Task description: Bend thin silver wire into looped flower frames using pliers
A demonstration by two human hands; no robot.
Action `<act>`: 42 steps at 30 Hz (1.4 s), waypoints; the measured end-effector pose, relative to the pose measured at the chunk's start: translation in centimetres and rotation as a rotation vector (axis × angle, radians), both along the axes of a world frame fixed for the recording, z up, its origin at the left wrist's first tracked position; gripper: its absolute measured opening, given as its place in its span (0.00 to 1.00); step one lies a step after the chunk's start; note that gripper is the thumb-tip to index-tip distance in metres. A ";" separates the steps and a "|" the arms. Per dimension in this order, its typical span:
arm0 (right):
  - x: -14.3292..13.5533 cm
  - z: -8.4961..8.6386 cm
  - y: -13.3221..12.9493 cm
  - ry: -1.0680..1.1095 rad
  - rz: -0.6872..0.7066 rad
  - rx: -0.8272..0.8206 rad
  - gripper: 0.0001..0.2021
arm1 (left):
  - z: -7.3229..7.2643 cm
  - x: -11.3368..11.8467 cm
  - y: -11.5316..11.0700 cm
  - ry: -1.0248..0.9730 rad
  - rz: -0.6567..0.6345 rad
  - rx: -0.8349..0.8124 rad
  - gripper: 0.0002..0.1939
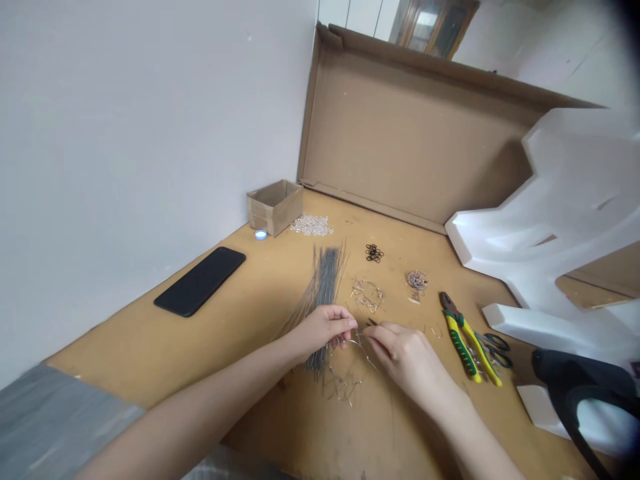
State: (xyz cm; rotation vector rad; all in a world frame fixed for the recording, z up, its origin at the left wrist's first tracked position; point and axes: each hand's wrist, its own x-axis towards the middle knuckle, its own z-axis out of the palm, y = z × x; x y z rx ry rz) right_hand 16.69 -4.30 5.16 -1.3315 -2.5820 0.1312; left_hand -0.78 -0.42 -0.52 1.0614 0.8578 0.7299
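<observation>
My left hand (331, 328) is closed in a pinch on a thin bent wire piece (358, 341), above a bundle of straight grey wires (327, 277). Close on its right, my right hand (403, 350) is closed round a small tool whose dark tip (371, 323) pokes out past the fingers; most of the tool is hidden. The wire piece hangs between both hands. Under them lies a loose tangle of bent wire (345, 387). Just beyond the hands rests a ring of bent wire (367, 295).
Yellow-green pliers (463, 340) and dark-handled scissors (496, 348) lie at right. Farther back are black rings (374, 253), a small metal pile (417, 280), clear beads (313, 225) and a cardboard box (275, 207). A black phone (200, 280) lies left; white foam (565, 200) stands right.
</observation>
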 end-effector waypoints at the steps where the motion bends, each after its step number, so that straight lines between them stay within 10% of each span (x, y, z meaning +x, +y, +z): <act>1: -0.1 0.0 -0.1 -0.015 0.002 0.016 0.12 | 0.0 0.0 0.0 0.011 -0.005 0.023 0.14; 14: -1.1 0.0 0.0 -0.111 0.121 0.014 0.11 | -0.5 0.3 -0.1 0.106 -0.040 0.071 0.14; 28: -1.0 -0.4 0.1 0.355 -0.086 -0.304 0.05 | -1.3 0.6 -0.2 0.071 -0.090 0.110 0.18; 42: -0.4 -0.7 0.8 0.489 -0.118 -0.104 0.04 | -0.5 -0.2 0.4 -0.066 -0.052 0.005 0.25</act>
